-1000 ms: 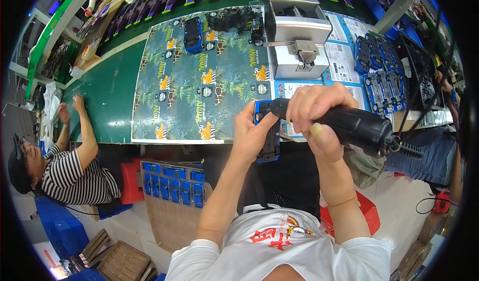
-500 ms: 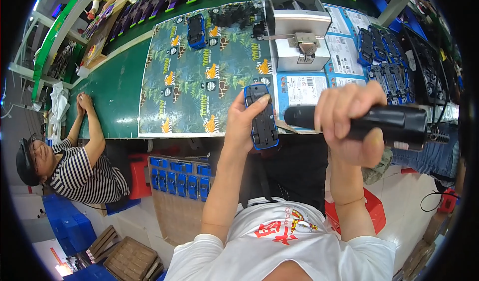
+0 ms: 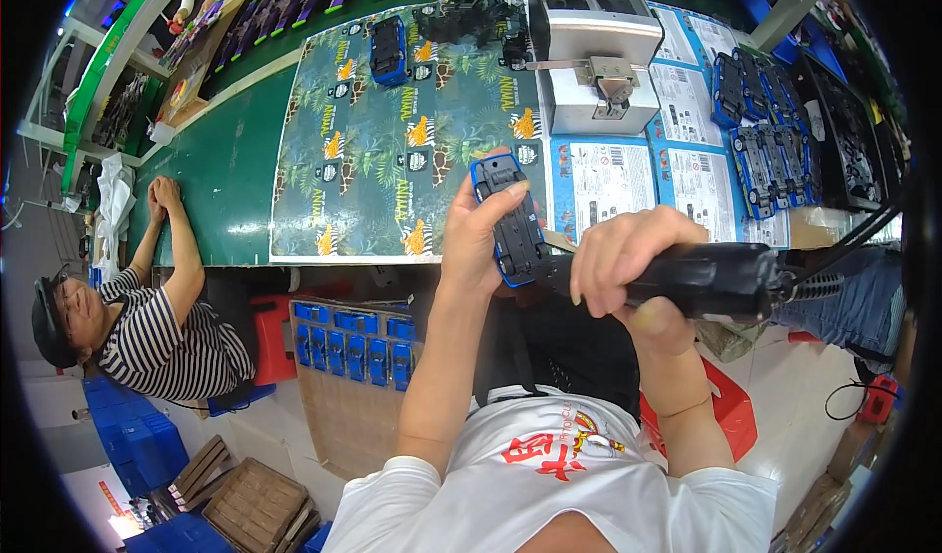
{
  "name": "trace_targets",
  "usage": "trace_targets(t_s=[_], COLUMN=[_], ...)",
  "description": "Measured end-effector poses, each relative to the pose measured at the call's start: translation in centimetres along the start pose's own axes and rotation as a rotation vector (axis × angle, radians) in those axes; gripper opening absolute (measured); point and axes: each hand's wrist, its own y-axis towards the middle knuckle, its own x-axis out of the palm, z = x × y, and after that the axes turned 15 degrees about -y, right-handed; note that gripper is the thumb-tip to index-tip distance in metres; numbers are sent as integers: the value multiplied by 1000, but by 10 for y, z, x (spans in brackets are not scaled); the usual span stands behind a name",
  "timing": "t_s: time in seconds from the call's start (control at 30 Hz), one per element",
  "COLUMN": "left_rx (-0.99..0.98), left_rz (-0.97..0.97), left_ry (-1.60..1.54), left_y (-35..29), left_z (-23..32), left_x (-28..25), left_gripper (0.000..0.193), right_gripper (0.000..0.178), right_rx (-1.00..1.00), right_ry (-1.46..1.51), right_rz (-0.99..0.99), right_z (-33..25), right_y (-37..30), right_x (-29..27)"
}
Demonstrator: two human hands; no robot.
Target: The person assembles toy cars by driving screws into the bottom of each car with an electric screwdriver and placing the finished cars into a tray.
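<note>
My left hand is wrapped round a blue toy car, its black underside turned up and the thumb lying across it. In my right hand is a black electric screwdriver, held nearly level with its cord running off to the right. The screwdriver's dark front end reaches the lower right side of the car; whether the tip touches it is hard to tell. A second blue toy car lies farther back on the printed sheet.
A silver metal machine stands beyond my right hand. Several cars lie in rows at the right, and more fill a cardboard tray below the bench. Black parts are heaped at the back. A person sits at left, hands on the green bench.
My right hand has brought the screwdriver left and slightly down, up to the car. The car in my left hand has shifted slightly up and tilted.
</note>
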Motion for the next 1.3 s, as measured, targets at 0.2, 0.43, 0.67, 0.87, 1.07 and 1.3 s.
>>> trace_targets(t_s=[0.2,0.43,0.67,0.87,1.07,1.3], left_rx=[-7,-43,-74,-96,-89,-166], left_rz=[-46,-92,-21,-12,-35,-20], left_ry=[30,3,-92,-124,-92,-259], left_y=[1,6,6,7,5,11], left_z=[-3,0,4,6,8,4], left_x=[-1,-10,-3,-1,4,-8], left_gripper=[59,60,51,42,54,60], right_gripper=[27,37,42,38,32,37], right_rx=[27,-116,-173,-105,-94,-172], right_ry=[-148,110,95,290,325,258], right_rz=[-256,-299,-298,-221,-121,-174], right_z=[3,24,20,25,26,15], right_y=[14,24,28,30,22,21], right_x=[-2,-8,0,-9,-20,-9])
